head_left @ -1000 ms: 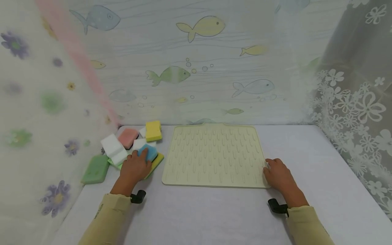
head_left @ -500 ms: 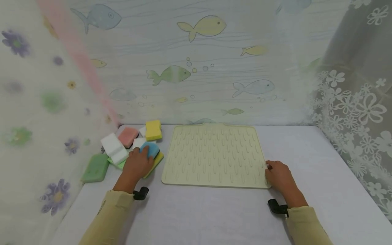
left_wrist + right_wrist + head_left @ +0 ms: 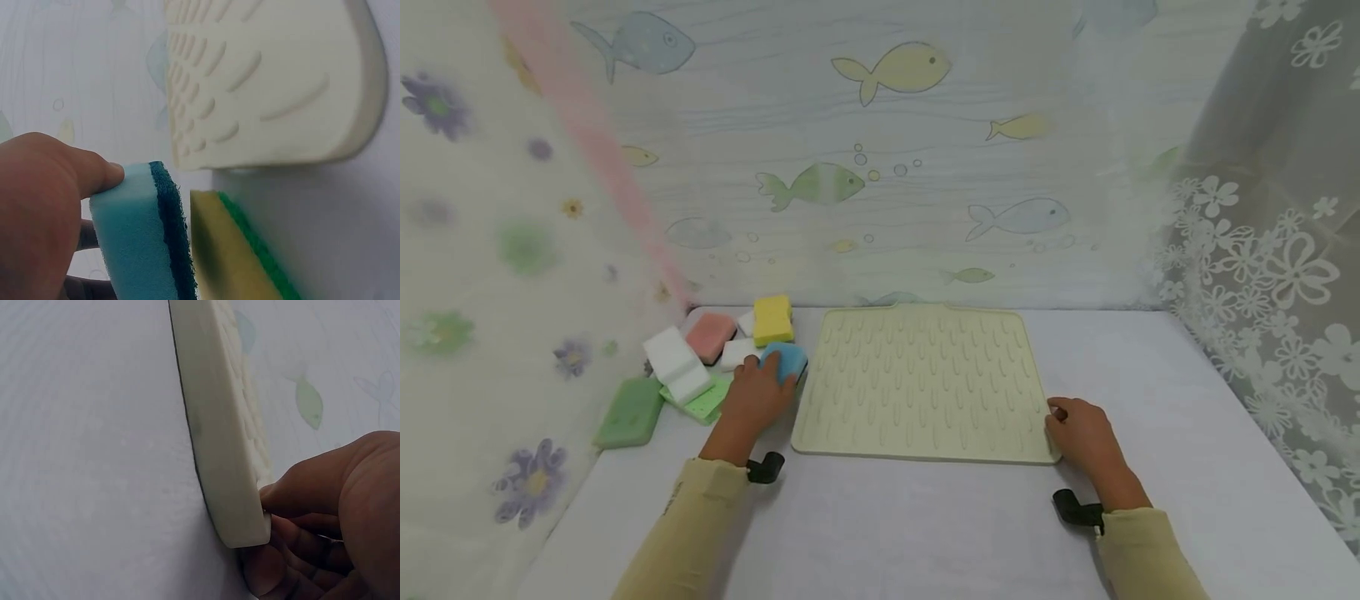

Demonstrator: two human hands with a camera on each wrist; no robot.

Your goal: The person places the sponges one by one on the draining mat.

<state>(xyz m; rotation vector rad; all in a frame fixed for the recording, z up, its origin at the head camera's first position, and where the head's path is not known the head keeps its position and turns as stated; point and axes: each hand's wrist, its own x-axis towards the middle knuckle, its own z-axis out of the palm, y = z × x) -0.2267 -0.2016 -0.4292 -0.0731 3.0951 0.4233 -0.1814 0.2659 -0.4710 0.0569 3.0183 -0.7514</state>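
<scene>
My left hand [image 3: 754, 406] pinches a blue sponge [image 3: 790, 361] with a dark blue scouring side, close to the left edge of a cream dish drying mat [image 3: 921, 383] with raised ridges. In the left wrist view, the thumb presses on the top of the sponge and other fingers lie behind it. A yellow sponge with a green scouring side [image 3: 234, 262] lies just beside; in the head view the left hand hides it. My right hand [image 3: 1081, 429] is at the mat's right edge, near the front corner. The right wrist view shows its thumb on the mat's rim [image 3: 244, 512], with curled fingers below.
Left of the mat lie a yellow sponge [image 3: 772, 320], a pink sponge [image 3: 711, 336], white sponges [image 3: 678, 364], a light green cloth-like piece [image 3: 706, 403] and a large green sponge [image 3: 629, 412]. A fish-print curtain [image 3: 917, 183] hangs behind the white table.
My left hand has moved right with the blue sponge, away from the pile and up to the mat's left edge. The right hand has hardly moved.
</scene>
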